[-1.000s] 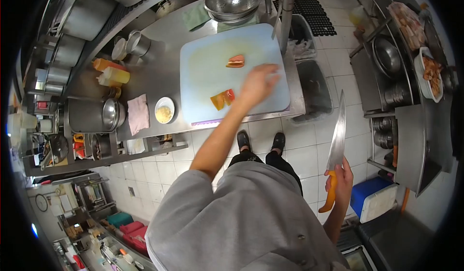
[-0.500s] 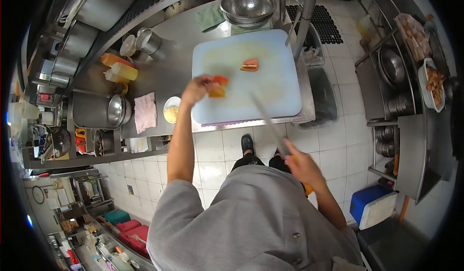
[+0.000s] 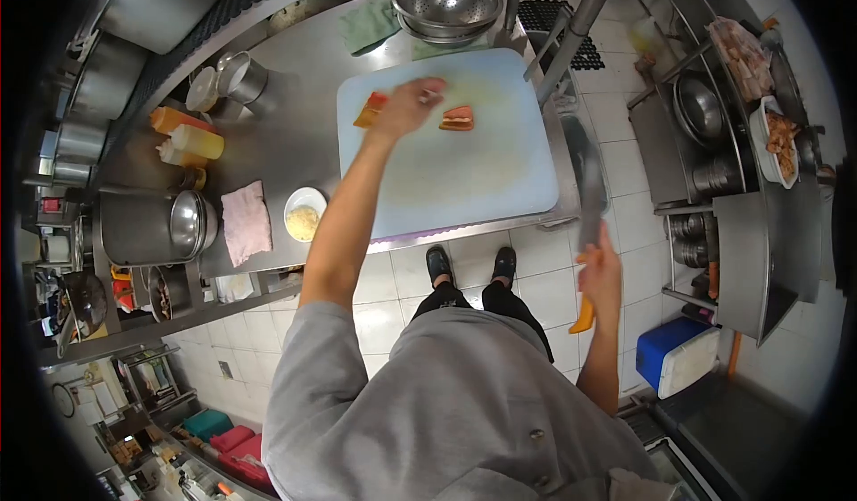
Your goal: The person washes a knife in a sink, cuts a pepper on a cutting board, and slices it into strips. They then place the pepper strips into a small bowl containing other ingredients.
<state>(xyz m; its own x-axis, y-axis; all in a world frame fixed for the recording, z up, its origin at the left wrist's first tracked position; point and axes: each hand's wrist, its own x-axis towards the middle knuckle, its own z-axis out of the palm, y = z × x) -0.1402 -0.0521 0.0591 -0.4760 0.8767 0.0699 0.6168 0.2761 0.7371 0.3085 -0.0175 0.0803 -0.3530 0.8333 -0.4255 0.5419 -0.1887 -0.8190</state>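
My left hand [image 3: 412, 108] hovers over the white cutting board [image 3: 446, 193], its fingers bent and blurred, between two pieces of food. Just right of it lies a reddish piece with a pale inside [image 3: 456, 119]. Partly behind its wrist, at the board's left, is a red and yellow piece [image 3: 369, 110]. Off the board's right edge, my right hand [image 3: 600, 273] is closed on the yellow-orange handle of a knife [image 3: 591, 188], with the blurred blade pointing away from me.
A white bowl of pale chopped food [image 3: 303, 220] and a pink cloth [image 3: 246, 222] sit left of the board. Steel colanders [image 3: 448, 5] stand behind it, squeeze bottles [image 3: 192, 141] at the left. A metal post [image 3: 578, 28] rises by the board's right corner.
My left hand has let go of the red and yellow piece at the board's left and moved right and away. My right hand has swung the knife right, off the board.
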